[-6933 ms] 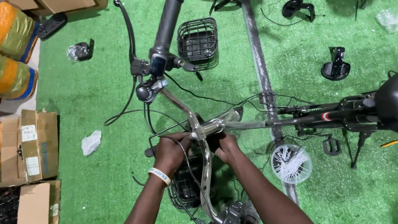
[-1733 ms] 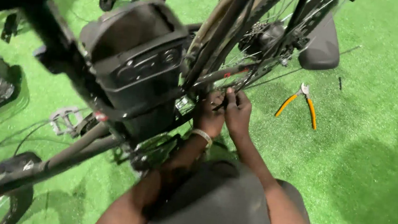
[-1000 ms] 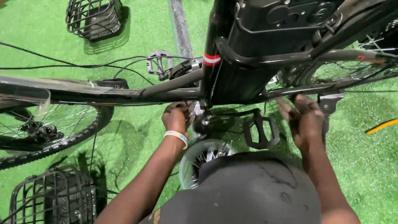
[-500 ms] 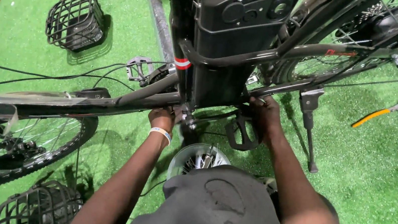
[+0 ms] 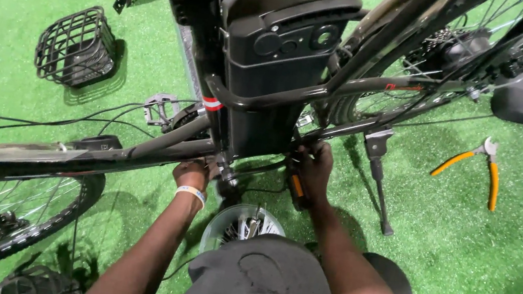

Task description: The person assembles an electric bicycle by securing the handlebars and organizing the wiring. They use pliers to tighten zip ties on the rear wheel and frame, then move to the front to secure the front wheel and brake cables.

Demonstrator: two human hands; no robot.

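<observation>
Bicycle frame gripped underneath by left hand; right hand clamped on pedal; pliers at three o'clock.

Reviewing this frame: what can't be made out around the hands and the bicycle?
Head view only:
- Left hand: fingers hidden under the dark bicycle frame tube.
- Right hand: its grip on the black-and-orange pedal is unclear, in shadow.
- Spoked front wheel: cut off by the left edge.

bicycle frame: black, upright | battery pack: black, mounted on frame | surface: green turf
</observation>
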